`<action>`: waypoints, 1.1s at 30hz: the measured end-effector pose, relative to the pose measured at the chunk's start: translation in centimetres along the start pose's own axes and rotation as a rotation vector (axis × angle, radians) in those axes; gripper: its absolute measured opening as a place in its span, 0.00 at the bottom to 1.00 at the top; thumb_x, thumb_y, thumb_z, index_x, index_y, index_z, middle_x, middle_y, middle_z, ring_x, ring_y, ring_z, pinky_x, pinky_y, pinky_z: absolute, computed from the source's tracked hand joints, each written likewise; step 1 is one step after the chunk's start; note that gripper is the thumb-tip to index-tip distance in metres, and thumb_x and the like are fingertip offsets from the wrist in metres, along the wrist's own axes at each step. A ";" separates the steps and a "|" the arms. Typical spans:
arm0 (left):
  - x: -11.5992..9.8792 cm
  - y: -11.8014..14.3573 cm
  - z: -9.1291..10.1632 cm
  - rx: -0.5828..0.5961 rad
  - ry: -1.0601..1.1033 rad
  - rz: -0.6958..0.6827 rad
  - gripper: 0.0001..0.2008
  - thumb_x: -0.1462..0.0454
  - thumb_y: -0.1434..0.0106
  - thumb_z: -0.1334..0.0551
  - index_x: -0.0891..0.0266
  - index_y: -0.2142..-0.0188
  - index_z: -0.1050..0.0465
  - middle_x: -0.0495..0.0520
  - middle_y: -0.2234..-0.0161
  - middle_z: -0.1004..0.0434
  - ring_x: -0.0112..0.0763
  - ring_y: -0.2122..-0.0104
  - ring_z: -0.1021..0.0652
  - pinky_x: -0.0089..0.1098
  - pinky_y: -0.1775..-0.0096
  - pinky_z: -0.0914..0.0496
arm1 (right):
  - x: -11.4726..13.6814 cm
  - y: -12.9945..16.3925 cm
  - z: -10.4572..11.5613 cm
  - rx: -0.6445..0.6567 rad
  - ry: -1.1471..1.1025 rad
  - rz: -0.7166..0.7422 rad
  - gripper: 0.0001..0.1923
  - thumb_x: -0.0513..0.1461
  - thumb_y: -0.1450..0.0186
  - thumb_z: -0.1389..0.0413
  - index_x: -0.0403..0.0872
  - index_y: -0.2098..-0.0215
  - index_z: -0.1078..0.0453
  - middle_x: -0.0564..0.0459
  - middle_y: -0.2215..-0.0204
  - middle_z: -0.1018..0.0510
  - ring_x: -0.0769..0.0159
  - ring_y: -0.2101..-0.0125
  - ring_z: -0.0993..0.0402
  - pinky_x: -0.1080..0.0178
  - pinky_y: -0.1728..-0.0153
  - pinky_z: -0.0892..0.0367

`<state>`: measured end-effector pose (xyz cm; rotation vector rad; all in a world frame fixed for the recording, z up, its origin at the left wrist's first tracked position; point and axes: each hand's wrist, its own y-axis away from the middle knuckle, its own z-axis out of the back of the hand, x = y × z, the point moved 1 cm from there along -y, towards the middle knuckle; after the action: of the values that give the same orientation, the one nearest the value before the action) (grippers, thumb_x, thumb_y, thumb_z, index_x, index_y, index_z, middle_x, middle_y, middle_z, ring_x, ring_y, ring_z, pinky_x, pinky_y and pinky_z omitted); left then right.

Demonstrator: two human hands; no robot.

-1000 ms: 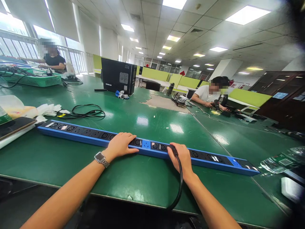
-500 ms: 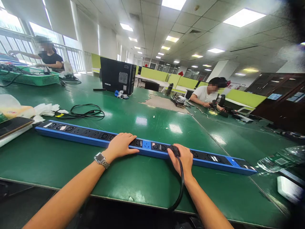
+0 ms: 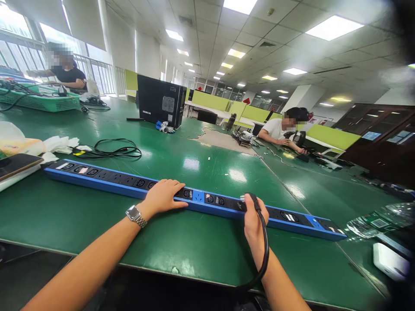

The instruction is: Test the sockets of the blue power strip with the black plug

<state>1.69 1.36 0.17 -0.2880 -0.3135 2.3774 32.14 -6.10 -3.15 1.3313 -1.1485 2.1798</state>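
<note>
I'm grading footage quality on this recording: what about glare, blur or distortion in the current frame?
Head view: the ceiling lights glare and reflect on the green table; windows wash out; wide-lens stretch; right corners go dark; power strip reasonably sharp.

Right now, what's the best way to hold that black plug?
Probably by the thick body of the black plug, coming from the cord end, as the right hand does. What look like prongs stick out at the left, so leave those uncovered; the black cord leaves the other end, curving down.
</note>
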 end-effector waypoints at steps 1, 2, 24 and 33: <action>0.0 0.0 0.0 0.001 0.003 0.002 0.32 0.42 0.41 0.40 0.60 0.45 0.31 0.58 0.50 0.24 0.46 0.52 0.25 0.42 0.50 0.34 | 0.2 0.3 -0.2 -0.013 -0.013 -0.017 0.25 0.56 0.40 0.44 0.44 0.59 0.25 0.45 0.63 0.19 0.57 0.63 0.25 0.56 0.58 0.33; 0.0 0.0 0.1 0.002 0.004 0.004 0.32 0.42 0.41 0.40 0.60 0.45 0.31 0.58 0.50 0.24 0.46 0.52 0.25 0.43 0.50 0.34 | 0.7 0.6 -0.6 0.006 0.003 0.005 0.24 0.55 0.40 0.43 0.44 0.60 0.25 0.45 0.62 0.20 0.56 0.61 0.25 0.56 0.56 0.34; -0.2 0.0 0.2 0.009 -0.012 -0.001 0.32 0.42 0.41 0.40 0.60 0.45 0.32 0.58 0.50 0.24 0.44 0.52 0.24 0.39 0.51 0.35 | 7.8 5.2 -6.9 0.337 0.571 0.592 0.15 0.47 0.32 0.47 0.47 0.54 0.28 0.50 0.61 0.20 0.58 0.60 0.32 0.58 0.56 0.46; -0.1 0.0 0.0 0.000 -0.011 -0.002 0.31 0.43 0.40 0.40 0.59 0.46 0.31 0.58 0.51 0.24 0.44 0.52 0.24 0.40 0.50 0.34 | 7.6 6.3 -8.3 0.321 0.637 0.629 0.13 0.45 0.33 0.46 0.48 0.54 0.29 0.49 0.59 0.22 0.57 0.59 0.33 0.57 0.56 0.46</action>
<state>1.77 1.28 0.21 -0.2752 -0.3187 2.3778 19.42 -4.44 -1.49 0.2729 -1.0584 3.0092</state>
